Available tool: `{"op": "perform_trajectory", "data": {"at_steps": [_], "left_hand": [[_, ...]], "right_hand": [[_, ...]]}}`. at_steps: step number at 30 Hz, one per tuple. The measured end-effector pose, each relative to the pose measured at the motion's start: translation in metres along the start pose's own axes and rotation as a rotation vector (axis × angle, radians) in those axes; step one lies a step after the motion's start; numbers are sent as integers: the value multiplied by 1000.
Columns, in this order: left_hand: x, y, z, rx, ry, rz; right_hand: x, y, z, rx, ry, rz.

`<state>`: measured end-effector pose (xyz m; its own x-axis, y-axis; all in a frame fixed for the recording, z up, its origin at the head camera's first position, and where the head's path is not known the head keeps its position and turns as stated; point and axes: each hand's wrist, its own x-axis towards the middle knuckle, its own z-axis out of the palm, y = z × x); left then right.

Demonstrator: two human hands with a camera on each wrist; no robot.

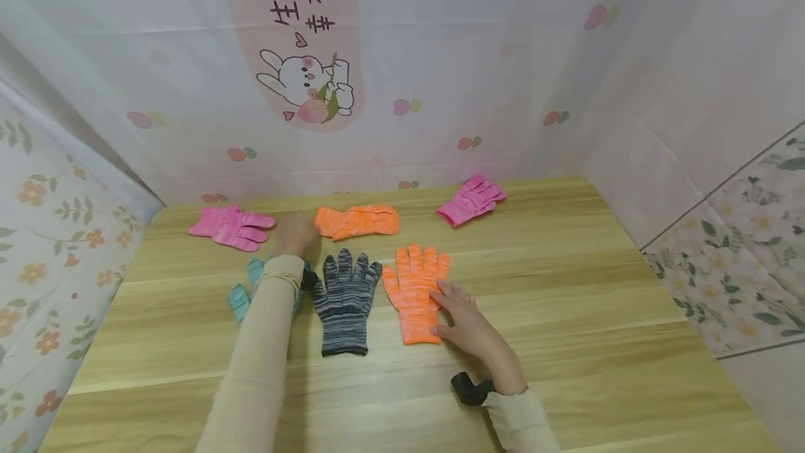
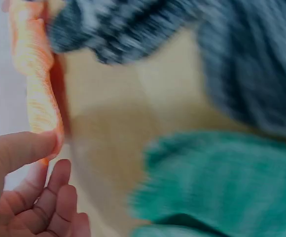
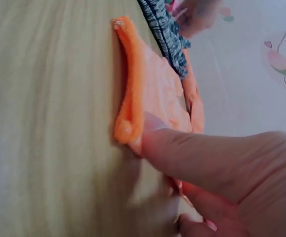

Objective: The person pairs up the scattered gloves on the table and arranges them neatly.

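Observation:
My left hand [image 1: 294, 235] reaches to the back of the table and pinches one end of a folded orange knit glove [image 2: 44, 106] between thumb and forefinger; its other fingers are loosely bent below. Nearer me, a second orange glove [image 1: 415, 289] lies flat with its fingers pointing away. My right hand [image 1: 468, 324] rests along that glove's right edge, its thumb [image 3: 175, 148] touching near the cuff and the fingers spread. Between the hands lies a grey-and-black striped glove [image 1: 346, 310]. A teal glove [image 1: 239, 301] is partly hidden under my left forearm.
A pink glove [image 1: 231, 227] lies at the back left, another pink glove [image 1: 473, 199] at the back right. The wooden table [image 1: 566, 313] meets a printed curtain [image 1: 440, 75] along its back edge. Floral cloth [image 1: 50, 278] hangs at the left side.

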<state>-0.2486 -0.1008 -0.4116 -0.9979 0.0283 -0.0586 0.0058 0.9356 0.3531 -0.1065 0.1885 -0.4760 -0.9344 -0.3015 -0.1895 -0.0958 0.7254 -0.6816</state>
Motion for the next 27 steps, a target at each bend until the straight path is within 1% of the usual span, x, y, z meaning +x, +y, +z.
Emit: {"op": "perform_trajectory", "data": {"at_steps": [1,2,3,4,6,8,9,11,12,14,17,19,22,23,25,27], "left_hand": [[15,-12,6,-71,-32,32],[27,-19,9,-145,-69,47],[31,-15,7,-201,-64,39],[39,-14,8,-269,-66,48],[47,-1,8,-403,-55,53],[49,17,0,-499,-49,93],[49,26,-3,-544,-61,119],[49,44,-10,-621,-104,167],[49,51,-13,-626,-105,203],[49,65,-18,-641,-115,252],[45,83,-23,-595,-101,312],[39,93,-25,-576,-113,338],[25,103,-22,-554,-137,385],[19,106,-19,-546,-144,412],[6,109,-12,-533,-161,471],[-10,110,-3,-499,-177,517]], "right_hand": [[1,-2,0,-8,-3,5],[2,-3,0,-12,-2,12],[2,-4,0,-15,-2,20],[3,-5,0,-17,-2,26],[3,-6,-1,-18,-2,38],[3,-6,-2,-12,-2,40],[3,-7,-2,-12,-4,38],[3,-7,-2,-11,-5,37],[3,-7,-2,-12,-5,36],[2,-7,-2,-12,-5,35],[3,-6,-3,-13,-3,37],[3,-6,-3,-10,-4,40],[3,-6,-2,-5,-4,44],[2,-6,-2,-5,-4,43],[2,-6,-2,-1,-6,45],[2,-7,-3,0,-7,47]]}}
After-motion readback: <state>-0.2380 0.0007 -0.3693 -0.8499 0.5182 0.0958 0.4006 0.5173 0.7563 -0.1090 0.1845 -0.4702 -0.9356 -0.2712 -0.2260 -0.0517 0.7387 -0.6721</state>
